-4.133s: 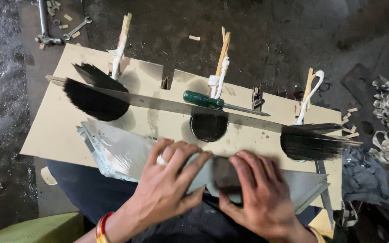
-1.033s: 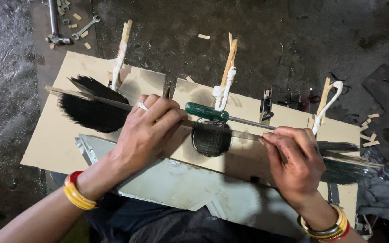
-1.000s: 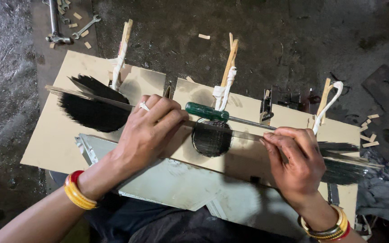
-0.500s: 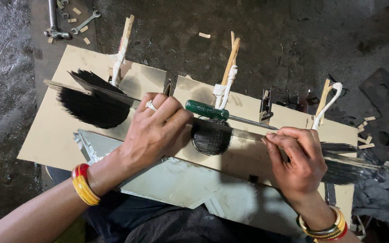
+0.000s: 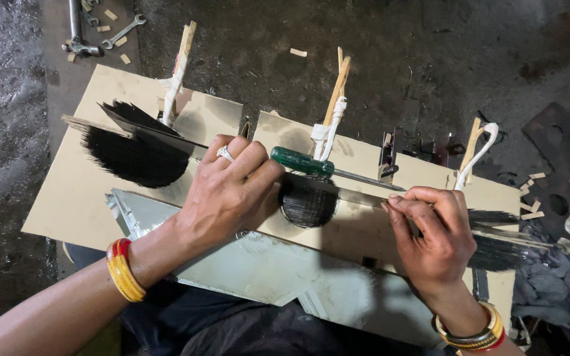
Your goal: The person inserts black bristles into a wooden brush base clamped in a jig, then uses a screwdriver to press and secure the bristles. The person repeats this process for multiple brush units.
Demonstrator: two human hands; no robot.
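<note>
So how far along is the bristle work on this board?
Done: the black bristle fan at left is spread under the long thin strip. In hand: left hand and right hand press the strip, round bristle bundle between them. Left: right-side black bristles lie loose.

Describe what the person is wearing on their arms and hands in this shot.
Both forearms are bare, with no sleeves or gloves. The left hand has a silver ring on one finger and a stack of yellow and red bangles at the wrist. The right hand shows no ring; its wrist carries gold-coloured bangles with a red one.
</note>
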